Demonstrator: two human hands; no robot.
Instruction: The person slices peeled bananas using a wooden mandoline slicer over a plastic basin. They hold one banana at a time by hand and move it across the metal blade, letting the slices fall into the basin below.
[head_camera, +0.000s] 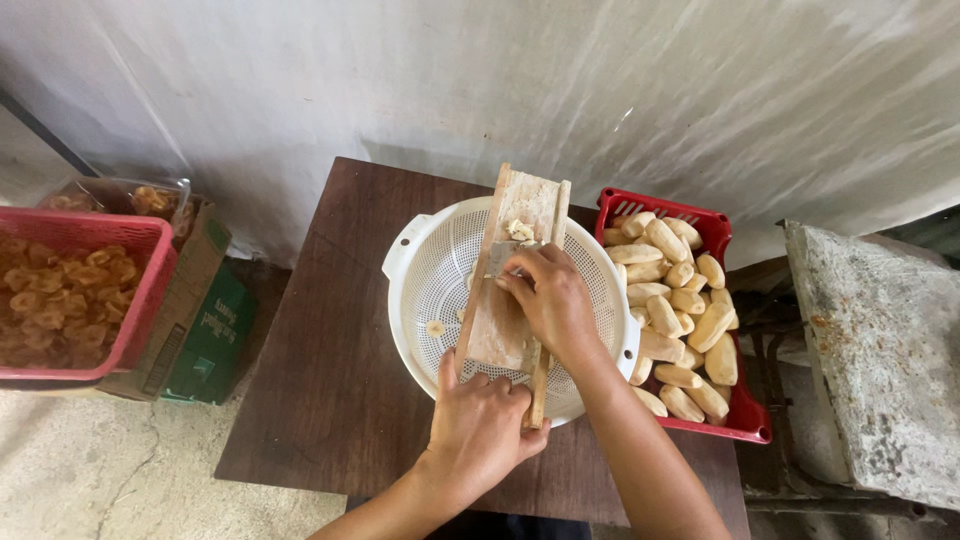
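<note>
A wooden slicer board (520, 215) lies tilted across a white perforated colander (435, 290) on a dark brown table (340, 360). My left hand (480, 425) grips the near end of the board. On the board's middle, my right hand (550, 300) presses a small pale piece of peeled banana against the slicing surface. A few pale slices lie at the top of the board and inside the colander.
A red crate (720, 235) with several peeled pale bananas stands to the right of the colander. At left, a pink basket (150, 260) holds brownish fried pieces above cardboard boxes (195, 300). A stone slab (880, 350) is at right; a plastic-covered wall lies behind.
</note>
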